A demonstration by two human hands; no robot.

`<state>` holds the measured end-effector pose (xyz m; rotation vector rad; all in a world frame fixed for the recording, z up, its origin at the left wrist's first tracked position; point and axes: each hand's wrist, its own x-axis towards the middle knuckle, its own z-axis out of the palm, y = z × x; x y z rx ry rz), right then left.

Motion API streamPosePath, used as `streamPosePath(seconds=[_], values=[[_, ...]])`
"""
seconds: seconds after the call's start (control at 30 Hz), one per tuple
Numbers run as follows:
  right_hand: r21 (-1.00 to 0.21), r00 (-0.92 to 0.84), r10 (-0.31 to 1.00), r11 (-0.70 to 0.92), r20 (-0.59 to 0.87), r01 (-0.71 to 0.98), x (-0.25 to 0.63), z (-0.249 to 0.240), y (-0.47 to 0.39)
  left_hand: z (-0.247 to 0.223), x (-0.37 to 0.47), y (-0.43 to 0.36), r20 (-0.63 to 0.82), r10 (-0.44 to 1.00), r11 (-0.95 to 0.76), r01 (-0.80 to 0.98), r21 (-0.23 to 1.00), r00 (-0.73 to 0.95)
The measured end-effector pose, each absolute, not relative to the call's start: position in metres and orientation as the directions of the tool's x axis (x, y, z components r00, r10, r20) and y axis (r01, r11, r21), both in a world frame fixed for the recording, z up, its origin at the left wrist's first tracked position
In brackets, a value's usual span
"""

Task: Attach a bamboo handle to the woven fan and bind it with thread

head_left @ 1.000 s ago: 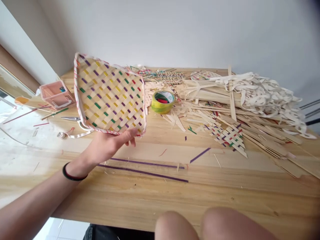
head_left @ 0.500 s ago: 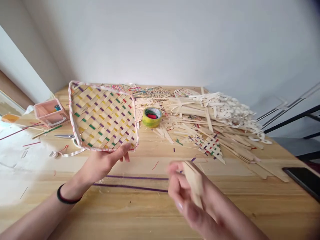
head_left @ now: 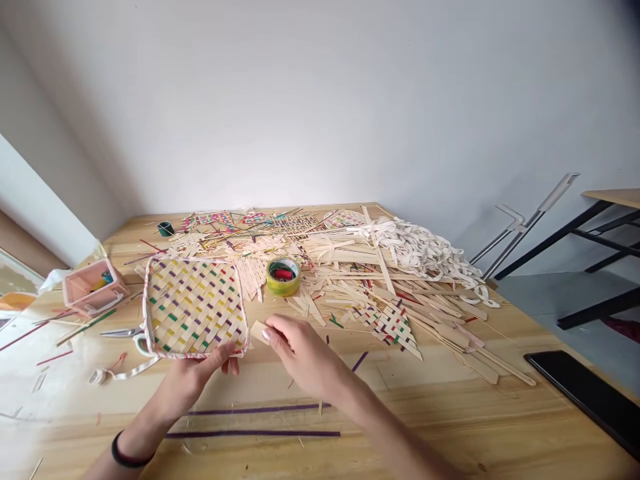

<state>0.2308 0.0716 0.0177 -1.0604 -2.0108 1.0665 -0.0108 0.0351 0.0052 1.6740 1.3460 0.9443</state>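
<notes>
Fingers point(head_left: 218, 359) grip woven panel point(head_left: 193, 307) (squarish, white-bound).

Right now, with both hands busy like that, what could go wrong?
The left hand grips the woven panel only at its lower edge, so the panel might tip or slip.

The scissors lie close by the panel's left side as we see it; its pale trim could snag on them.

The right hand holds a flat pale piece near the panel's lower right corner; a careless push might catch the weave.
</notes>
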Motion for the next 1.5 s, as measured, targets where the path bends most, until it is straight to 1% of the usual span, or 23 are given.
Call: streamPosePath(seconds=[0.17,0.33,0.43,0.6,0.77,0.9,1.0,1.13,1.3,1.43,1.5], values=[[-0.930,-0.534,0.843,0.243,0.062,0.276,0.233,0.017,0.063,0.004,-0.012,0.037,0.075,0.987,-0.129,0.424,0.896,0.141],[-0.944,-0.573,0.818,0.234,0.061,0.233,0.231,0.021,0.059,0.004,-0.013,0.033,0.069,0.981,-0.150,0.487,0.860,0.180],[-0.953,-0.587,0.809,0.196,0.025,0.230,0.228,0.019,0.056,0.003,-0.013,0.033,0.072,0.974,-0.173,0.499,0.849,0.215],[-0.952,-0.590,0.807,0.175,-0.009,0.253,0.223,0.017,0.049,0.001,-0.013,0.036,0.076,0.976,-0.162,0.455,0.876,0.203],[-0.946,-0.594,0.801,0.245,0.074,0.211,0.221,0.016,0.049,0.000,-0.011,0.037,0.092,0.975,-0.171,0.421,0.891,0.202],[-0.912,-0.534,0.837,0.305,0.119,0.275,0.222,0.011,0.053,-0.004,-0.011,0.037,0.108,0.973,-0.186,0.419,0.889,0.202],[-0.899,-0.490,0.858,0.327,0.153,0.292,0.223,0.008,0.056,-0.005,-0.011,0.037,0.109,0.978,-0.175,0.414,0.893,0.178],[-0.898,-0.439,0.884,0.315,0.160,0.307,0.227,0.007,0.056,-0.004,-0.010,0.037,0.128,0.983,-0.171,0.401,0.900,0.132],[-0.896,-0.435,0.883,0.327,0.176,0.301,0.230,0.006,0.058,-0.003,-0.007,0.038,0.132,0.985,-0.158,0.299,0.941,0.107],[-0.884,-0.459,0.869,0.352,0.186,0.308,0.231,0.005,0.060,0.005,-0.003,0.037,0.155,0.981,-0.188,0.360,0.914,0.119],[-0.870,-0.472,0.863,0.365,0.183,0.330,0.232,0.005,0.059,0.008,-0.001,0.037,0.157,0.982,-0.186,0.363,0.913,0.107]])
